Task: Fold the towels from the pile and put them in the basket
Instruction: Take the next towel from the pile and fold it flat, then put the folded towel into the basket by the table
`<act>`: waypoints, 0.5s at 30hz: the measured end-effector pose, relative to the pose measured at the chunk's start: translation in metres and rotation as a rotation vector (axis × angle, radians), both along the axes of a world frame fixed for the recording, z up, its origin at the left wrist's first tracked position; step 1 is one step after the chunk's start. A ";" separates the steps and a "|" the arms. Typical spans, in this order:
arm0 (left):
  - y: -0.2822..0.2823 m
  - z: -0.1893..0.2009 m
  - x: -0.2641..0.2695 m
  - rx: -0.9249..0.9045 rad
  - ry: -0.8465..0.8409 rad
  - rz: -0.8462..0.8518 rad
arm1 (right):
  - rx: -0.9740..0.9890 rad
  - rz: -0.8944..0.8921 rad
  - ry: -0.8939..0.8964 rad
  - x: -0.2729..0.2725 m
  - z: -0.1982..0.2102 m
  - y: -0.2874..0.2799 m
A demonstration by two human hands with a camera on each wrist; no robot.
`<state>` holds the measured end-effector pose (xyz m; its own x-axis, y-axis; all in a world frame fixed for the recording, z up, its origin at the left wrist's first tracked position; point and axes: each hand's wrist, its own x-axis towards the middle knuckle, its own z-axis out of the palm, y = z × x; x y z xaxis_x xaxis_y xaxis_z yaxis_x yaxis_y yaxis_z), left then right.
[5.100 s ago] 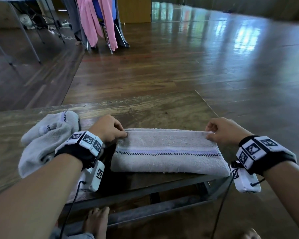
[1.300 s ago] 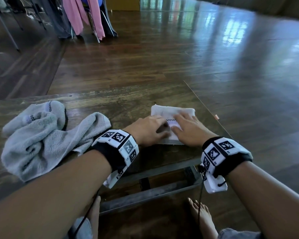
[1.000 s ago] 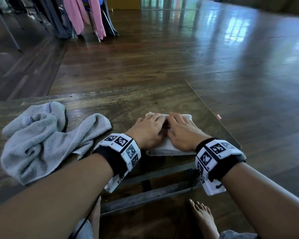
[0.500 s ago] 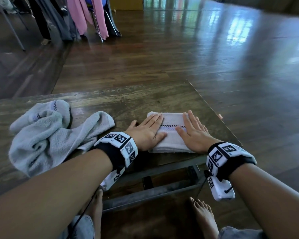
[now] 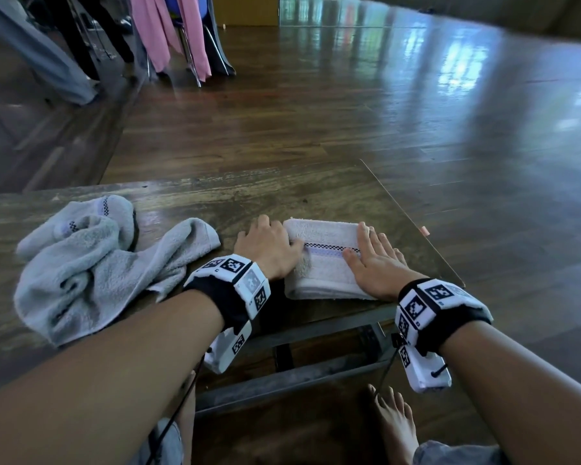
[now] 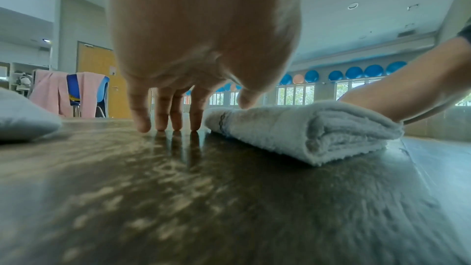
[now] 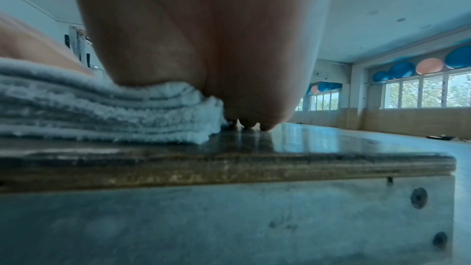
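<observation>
Folded towel (image 5: 326, 260) sits at the table's (image 5: 282, 193) near edge by the right corner, left hand (image 5: 265, 246) and right hand (image 5: 376, 263) flanking it, fingers straight, thumbs on top — next, likely lift it toward the basket, not in view.

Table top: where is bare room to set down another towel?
Bare wood runs along the table far edge, beyond the folded towel and unfolded towels. A narrow strip lies between them, partly taken by the left hand. The near-right corner is crowded.
</observation>
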<state>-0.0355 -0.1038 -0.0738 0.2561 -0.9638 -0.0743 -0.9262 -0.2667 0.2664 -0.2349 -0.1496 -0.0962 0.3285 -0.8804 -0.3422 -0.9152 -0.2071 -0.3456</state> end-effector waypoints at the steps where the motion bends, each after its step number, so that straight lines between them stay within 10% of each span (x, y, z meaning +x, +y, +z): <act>1: -0.002 0.000 -0.002 0.001 0.014 0.016 | -0.001 0.007 0.010 0.002 0.000 0.001; 15: 0.014 0.055 0.000 -0.211 0.985 0.023 | 0.080 -0.162 -0.334 0.032 0.054 -0.001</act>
<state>-0.0350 -0.0900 -0.0191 0.1915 -0.9772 -0.0918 -0.2632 -0.1412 0.9544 -0.2025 -0.1504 -0.0426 0.2922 -0.9048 -0.3096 -0.7682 -0.0292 -0.6396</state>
